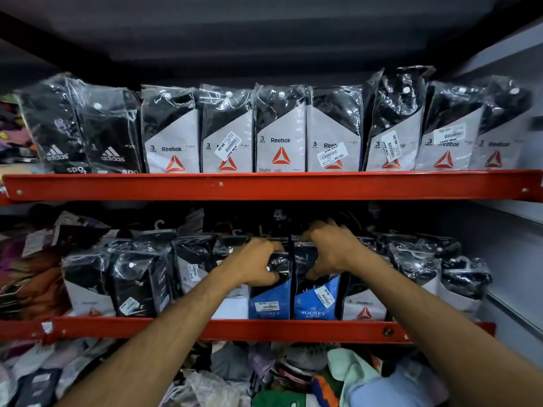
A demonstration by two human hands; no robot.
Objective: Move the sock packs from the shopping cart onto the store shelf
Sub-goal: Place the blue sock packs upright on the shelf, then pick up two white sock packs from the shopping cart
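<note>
Fingers of the left hand curl over the top edge of the left Jockey pack, thumb at its front face, gripping it. The right hand clamps the top of the right Jockey pack in the same manner, fingers hooked behind and thumb in front. Both blue-fronted packs stand upright and touching on the lower shelf, at the 6 o'clock side of the hands, behind its red front rail. At 3 o'clock of the right pack, a Reebok pack stands just beside it; further wrapped packs continue toward 3 o'clock. At 9 o'clock of the left pack, dark wrapped packs fill the row. At 12 o'clock, the upper shelf carries an upright row of Reebok packs, with two Adidas packs at its 9 o'clock end. At 6 o'clock, below the lower rail, loose mixed garments lie in a heap.
</note>
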